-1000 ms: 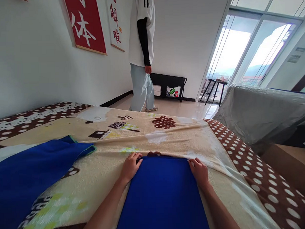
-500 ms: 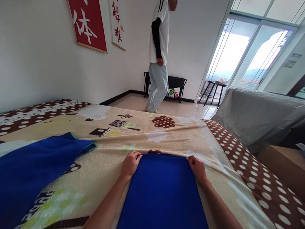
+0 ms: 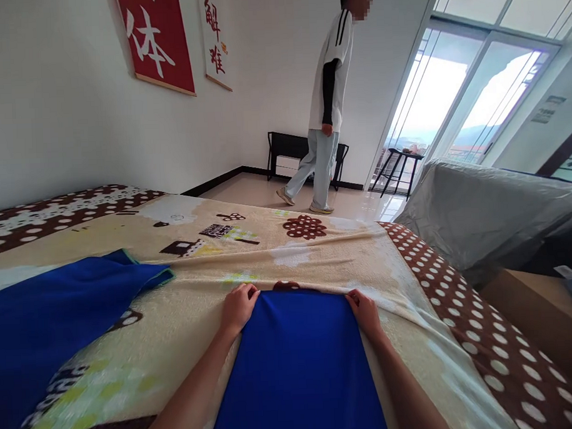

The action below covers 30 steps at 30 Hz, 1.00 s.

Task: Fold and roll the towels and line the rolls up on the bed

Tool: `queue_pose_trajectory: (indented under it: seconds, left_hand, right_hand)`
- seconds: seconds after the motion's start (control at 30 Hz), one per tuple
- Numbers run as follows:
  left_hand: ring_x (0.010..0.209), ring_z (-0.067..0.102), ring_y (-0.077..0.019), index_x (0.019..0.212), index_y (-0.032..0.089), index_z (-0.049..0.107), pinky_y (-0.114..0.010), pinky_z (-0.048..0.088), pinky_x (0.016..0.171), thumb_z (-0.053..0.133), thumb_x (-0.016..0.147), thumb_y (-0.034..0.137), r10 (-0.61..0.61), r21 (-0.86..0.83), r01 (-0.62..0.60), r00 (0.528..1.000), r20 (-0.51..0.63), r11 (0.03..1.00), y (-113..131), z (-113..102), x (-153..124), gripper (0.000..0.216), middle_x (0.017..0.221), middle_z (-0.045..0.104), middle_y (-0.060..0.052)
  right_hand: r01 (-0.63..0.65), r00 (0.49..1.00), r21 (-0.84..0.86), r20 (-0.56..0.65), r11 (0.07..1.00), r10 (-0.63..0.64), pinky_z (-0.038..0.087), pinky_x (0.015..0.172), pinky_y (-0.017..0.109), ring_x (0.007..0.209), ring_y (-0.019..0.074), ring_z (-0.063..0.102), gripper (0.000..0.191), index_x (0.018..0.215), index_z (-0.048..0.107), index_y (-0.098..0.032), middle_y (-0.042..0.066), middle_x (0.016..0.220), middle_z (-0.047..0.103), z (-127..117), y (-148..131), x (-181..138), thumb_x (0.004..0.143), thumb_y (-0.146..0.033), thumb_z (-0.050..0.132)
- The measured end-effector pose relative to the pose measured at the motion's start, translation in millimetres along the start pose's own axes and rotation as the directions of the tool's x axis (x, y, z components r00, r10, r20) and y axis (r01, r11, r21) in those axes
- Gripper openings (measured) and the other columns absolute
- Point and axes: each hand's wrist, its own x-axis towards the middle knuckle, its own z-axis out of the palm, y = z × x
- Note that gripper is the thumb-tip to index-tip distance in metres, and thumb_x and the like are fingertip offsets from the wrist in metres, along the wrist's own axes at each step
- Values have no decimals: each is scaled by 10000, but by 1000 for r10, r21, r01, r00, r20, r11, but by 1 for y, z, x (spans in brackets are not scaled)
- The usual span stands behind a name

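Note:
A plain blue cloth point(image 3: 298, 364) lies lengthwise before me, its near end running out of the bottom of the view. My left hand point(image 3: 240, 308) pinches its far left corner, and my right hand point(image 3: 363, 312) pinches the far right corner. Between them the far edge is stretched nearly straight, with slight creases near the left corner. Off to the left, apart from my hands, a second blue cloth point(image 3: 73, 309) with green edge stitching lies loosely spread. Both cloths rest on a cream patterned blanket point(image 3: 186, 318).
Brown polka-dot bedding point(image 3: 468, 321) borders the blanket. Right of it stand a cardboard box point(image 3: 528, 300) and furniture under plastic sheeting point(image 3: 473, 208). A person point(image 3: 331, 100) walks beyond the bed, past a black bench point(image 3: 288, 144). A stool point(image 3: 399, 170) stands near the glass doors.
Both hands still hold the far corners, which appear slightly further left; faint creases now show in the blue cloth. The person in the background has stepped to the right.

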Motion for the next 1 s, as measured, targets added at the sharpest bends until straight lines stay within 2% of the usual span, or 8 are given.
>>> queue_pose_trajectory:
  seconds: [0.17, 0.33, 0.4, 0.53, 0.63, 0.8, 0.9, 1.0]
  left_hand:
    - [1256, 543, -239, 1310, 163, 559, -464, 418, 1085, 415, 999, 259, 168, 29, -169, 986, 7, 985, 40, -22, -18, 355, 1303, 616, -120]
    - [1432, 380, -130, 1474, 375, 406, -278, 296, 1186, 477, 965, 461, 481, -40, -486, 844, 239, 873, 90, -3, -53, 522, 1550, 432, 61]
    - [1450, 364, -166, 1483, 361, 400, -346, 271, 1206, 456, 954, 547, 461, -16, -477, 841, 281, 879, 89, 7, -59, 564, 1565, 406, 32]
    - [1480, 304, -288, 1517, 240, 357, -569, 221, 1193, 348, 984, 538, 252, 129, -287, 938, 238, 949, 57, 8, -51, 611, 1595, 316, -105]
    - [1464, 326, -330, 1514, 147, 355, -641, 225, 1160, 335, 988, 505, 140, 208, -180, 972, 191, 961, 42, -2, -41, 636, 1567, 343, -167]
    - [1490, 277, -294, 1508, 148, 363, -651, 82, 1191, 328, 991, 322, 216, 253, -256, 961, 174, 933, 65, -26, -78, 546, 1595, 281, -121]
    - [1477, 311, -179, 1538, 306, 276, -453, 242, 1201, 366, 987, 333, 424, 227, -468, 879, 218, 854, 82, -37, -141, 560, 1605, 271, 30]
    - [1382, 454, -141, 1548, 289, 256, -300, 397, 1058, 420, 976, 447, 685, 301, -687, 716, 131, 661, 78, -41, -207, 616, 1557, 384, 33]
  right_hand:
    - [76, 995, -16, -62, 997, -76, 531, 871, 395, 920, 184, 659, 368, 1179, 618, -158, 86, 1061, 676, -20, -31, -12, 1033, -421, 407]
    - [354, 928, 12, 116, 935, -353, 373, 1126, 348, 1339, 199, 489, 453, 1398, 539, -304, 28, 1436, 554, -2, -93, -42, 982, -473, 473]
    - [379, 908, 10, 188, 925, -374, 337, 1158, 360, 1390, 193, 441, 497, 1434, 504, -322, 2, 1489, 502, 6, -101, -48, 968, -496, 491]
    - [237, 956, -88, 195, 967, -217, 249, 1203, 462, 1457, 231, 340, 599, 1502, 417, -224, 67, 1555, 392, -3, -73, -42, 999, -547, 376]
    - [150, 976, -155, 179, 976, -121, 232, 1213, 454, 1465, 229, 322, 640, 1523, 376, -179, 86, 1564, 365, -19, -55, -36, 1006, -554, 337]
    - [91, 990, -233, 128, 968, -62, 140, 1217, 552, 1494, 302, 230, 613, 1516, 371, -83, 158, 1584, 284, -28, -88, -69, 1018, -439, 338]
    - [263, 953, -193, 207, 945, -223, 228, 1220, 426, 1497, 222, 236, 584, 1546, 329, -202, 42, 1610, 242, -22, -117, -129, 1005, -409, 396]
    - [576, 805, -132, 268, 807, -530, 380, 1137, 349, 1443, 196, 364, 716, 1585, 182, -269, -5, 1594, 272, -15, -118, -192, 968, -487, 471]
